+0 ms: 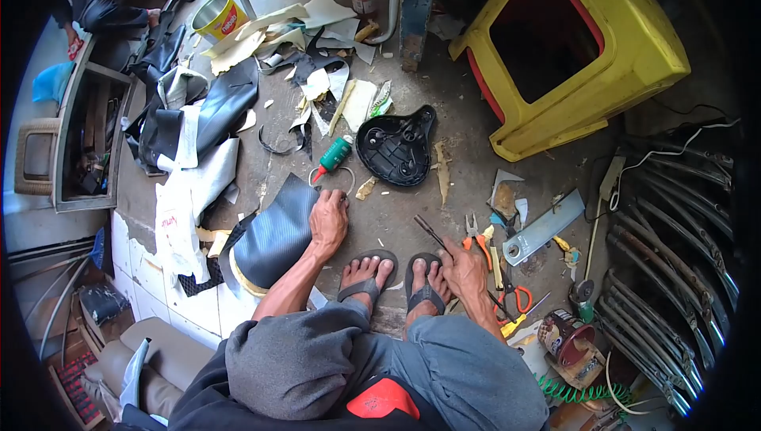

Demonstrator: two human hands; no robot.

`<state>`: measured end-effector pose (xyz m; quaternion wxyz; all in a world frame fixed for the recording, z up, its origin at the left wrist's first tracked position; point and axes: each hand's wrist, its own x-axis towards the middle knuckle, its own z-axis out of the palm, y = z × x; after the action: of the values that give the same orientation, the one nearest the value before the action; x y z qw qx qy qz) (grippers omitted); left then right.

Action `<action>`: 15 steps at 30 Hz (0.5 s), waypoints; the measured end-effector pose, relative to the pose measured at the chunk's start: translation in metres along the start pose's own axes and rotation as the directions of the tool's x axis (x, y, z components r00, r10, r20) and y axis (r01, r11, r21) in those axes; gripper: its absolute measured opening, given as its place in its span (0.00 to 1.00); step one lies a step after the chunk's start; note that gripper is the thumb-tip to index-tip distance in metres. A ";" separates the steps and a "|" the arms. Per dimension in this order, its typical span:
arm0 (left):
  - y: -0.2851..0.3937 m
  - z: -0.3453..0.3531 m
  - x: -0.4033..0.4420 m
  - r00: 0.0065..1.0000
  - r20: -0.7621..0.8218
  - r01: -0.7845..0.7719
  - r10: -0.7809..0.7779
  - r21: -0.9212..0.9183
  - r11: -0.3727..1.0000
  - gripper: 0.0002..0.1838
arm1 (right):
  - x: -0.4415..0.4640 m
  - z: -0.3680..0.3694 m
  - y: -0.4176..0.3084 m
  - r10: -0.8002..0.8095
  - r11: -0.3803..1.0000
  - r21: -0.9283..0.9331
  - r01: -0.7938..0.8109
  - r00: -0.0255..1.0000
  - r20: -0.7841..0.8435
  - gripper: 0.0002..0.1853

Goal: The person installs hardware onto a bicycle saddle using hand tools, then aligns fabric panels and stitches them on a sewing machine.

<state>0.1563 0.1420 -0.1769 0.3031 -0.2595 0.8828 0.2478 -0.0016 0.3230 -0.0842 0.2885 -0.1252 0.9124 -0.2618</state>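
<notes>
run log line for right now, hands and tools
left hand: at black sheet edge | right hand: holding dark rod | seat base: beside green bottle | pliers: near right hand

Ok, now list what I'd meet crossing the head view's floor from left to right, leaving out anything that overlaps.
White bag, black sheet, bicycle seat base, pliers, flat metal plate, curved metal tubes.

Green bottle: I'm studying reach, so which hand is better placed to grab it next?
Probably the left hand: it's nearer the green bottle, while the right hand holds a dark tool.
</notes>
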 end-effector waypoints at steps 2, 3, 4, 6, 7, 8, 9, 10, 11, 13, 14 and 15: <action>0.004 -0.022 0.015 0.997 0.045 0.062 -0.061 -0.024 0.998 0.42 | -0.003 0.000 -0.005 0.010 1.000 0.014 -0.010 1.000 0.015 0.20; 0.007 -0.067 0.041 0.994 -0.108 -0.005 -0.023 -0.253 0.967 0.30 | -0.002 -0.001 -0.007 0.014 0.999 0.031 -0.015 0.999 0.034 0.20; 0.008 -0.112 0.064 0.965 -0.261 -0.101 -0.024 -0.454 0.885 0.19 | -0.003 0.001 -0.007 -0.030 0.998 0.052 0.029 1.000 0.010 0.20; 0.009 -0.132 0.075 0.952 -0.306 -0.222 -0.012 -0.717 0.660 0.11 | -0.002 0.003 -0.010 -0.053 0.997 0.061 0.052 0.999 0.014 0.20; 0.015 -0.129 0.076 0.976 -0.209 -0.203 0.052 -0.810 0.550 0.12 | -0.001 0.003 -0.012 -0.069 0.995 0.068 0.068 0.998 0.013 0.20; 0.021 -0.127 0.073 0.978 -0.185 -0.206 0.091 -0.832 0.515 0.13 | -0.001 0.003 -0.013 -0.075 0.995 0.068 0.074 0.997 0.016 0.20; 0.027 -0.125 0.069 0.978 -0.163 -0.207 0.133 -0.853 0.478 0.13 | -0.001 0.002 -0.015 -0.099 0.991 0.089 0.098 0.995 0.001 0.20; 0.033 -0.132 0.063 0.981 -0.076 -0.157 0.179 -0.853 0.498 0.15 | -0.002 0.002 -0.017 -0.120 0.987 0.108 0.121 0.993 -0.013 0.19; 0.035 -0.132 0.061 0.982 -0.078 -0.155 0.174 -0.856 0.494 0.15 | -0.003 0.001 -0.017 -0.125 0.987 0.104 0.125 0.992 -0.008 0.19; 0.038 -0.131 0.058 0.960 0.051 -0.093 0.275 -0.869 0.486 0.17 | -0.002 0.001 -0.019 -0.105 0.985 0.135 0.109 0.994 -0.035 0.19; 0.039 -0.131 0.056 0.956 0.054 -0.107 0.290 -0.852 0.512 0.17 | -0.002 0.000 -0.018 -0.111 0.984 0.135 0.115 0.993 -0.034 0.19; 0.040 -0.134 0.054 0.957 0.049 -0.109 0.286 -0.852 0.512 0.17 | -0.002 -0.001 -0.017 -0.092 0.987 0.128 0.094 0.996 -0.016 0.18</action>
<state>0.0408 0.0757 -0.1084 0.1900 -0.2465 0.6460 0.6970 0.0009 0.3097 -0.0734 0.2788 -0.1474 0.8883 -0.3338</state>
